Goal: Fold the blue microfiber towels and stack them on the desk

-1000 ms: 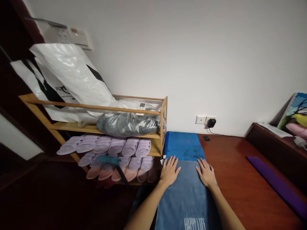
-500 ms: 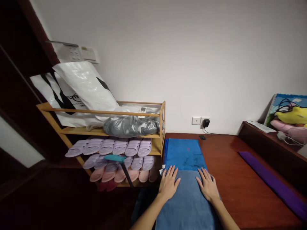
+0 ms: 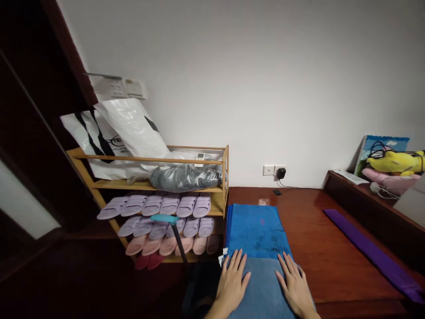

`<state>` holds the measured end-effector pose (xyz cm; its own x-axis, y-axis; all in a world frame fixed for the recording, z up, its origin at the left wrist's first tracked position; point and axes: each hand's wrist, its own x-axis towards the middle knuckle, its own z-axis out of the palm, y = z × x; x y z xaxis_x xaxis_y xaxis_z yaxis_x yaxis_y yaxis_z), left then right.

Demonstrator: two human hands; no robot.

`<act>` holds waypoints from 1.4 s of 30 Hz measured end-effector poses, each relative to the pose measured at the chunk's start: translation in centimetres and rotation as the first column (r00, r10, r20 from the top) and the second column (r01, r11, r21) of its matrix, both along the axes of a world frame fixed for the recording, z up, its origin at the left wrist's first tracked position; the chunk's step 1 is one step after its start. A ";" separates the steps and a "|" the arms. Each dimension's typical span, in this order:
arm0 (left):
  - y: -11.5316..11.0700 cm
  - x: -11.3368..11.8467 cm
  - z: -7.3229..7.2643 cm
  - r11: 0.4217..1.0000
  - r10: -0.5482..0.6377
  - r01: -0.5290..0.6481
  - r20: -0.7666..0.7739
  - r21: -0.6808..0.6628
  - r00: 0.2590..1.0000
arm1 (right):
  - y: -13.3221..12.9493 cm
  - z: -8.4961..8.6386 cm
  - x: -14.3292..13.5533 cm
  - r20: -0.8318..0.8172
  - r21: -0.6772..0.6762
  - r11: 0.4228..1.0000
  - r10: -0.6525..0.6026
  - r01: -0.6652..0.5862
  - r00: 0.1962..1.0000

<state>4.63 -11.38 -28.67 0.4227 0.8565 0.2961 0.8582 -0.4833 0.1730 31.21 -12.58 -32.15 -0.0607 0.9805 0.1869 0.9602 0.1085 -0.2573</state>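
Note:
My left hand (image 3: 231,281) lies flat near the left edge of a grey-blue cloth (image 3: 262,288), fingers spread and pointing away from me. On the cloth's right side rests my right hand (image 3: 295,281), also flat with its fingers apart. Both sets of fingertips reach the line where the grey-blue cloth meets a bright blue folded cloth (image 3: 257,226). Dark smudges mark the bright blue part, and its layers show along the left edge. Small white tags (image 3: 223,257) stick out beside my left fingertips. Neither hand grips anything.
The cloth lies on a reddish-brown wooden surface (image 3: 308,230), with a purple strip (image 3: 368,250) to the right. At left stands a wooden rack (image 3: 217,201) with several slippers (image 3: 169,204) and white bags (image 3: 131,126). A plush toy (image 3: 395,161) sits on a raised ledge.
Both hands and the cloth are now lower in view, closer to me. A patch of wood shows behind the cloth's far edge. The camera view has shifted slightly.

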 end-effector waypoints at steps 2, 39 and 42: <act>-0.7 -0.3 -0.1 1.000 -0.014 0.014 0.020 -0.007 1.000 | -0.9 0.1 0.0 -0.038 -0.004 1.000 0.003 -0.003 0.999; -3.2 -8.6 21.0 0.906 0.271 0.204 0.878 -0.371 0.394 | -4.5 22.7 8.5 -0.756 0.032 0.992 0.103 -0.121 0.647; -2.9 -8.5 23.2 0.928 0.253 0.164 0.891 -0.333 0.377 | -4.1 24.2 8.5 -0.695 0.144 0.987 0.151 -0.069 0.703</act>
<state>-3.85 -14.29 -5.44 0.0298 0.9828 0.1825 0.0869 -0.1844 0.9790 39.72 -16.67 -7.92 0.0221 0.9488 0.3152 0.4849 0.2655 -0.8333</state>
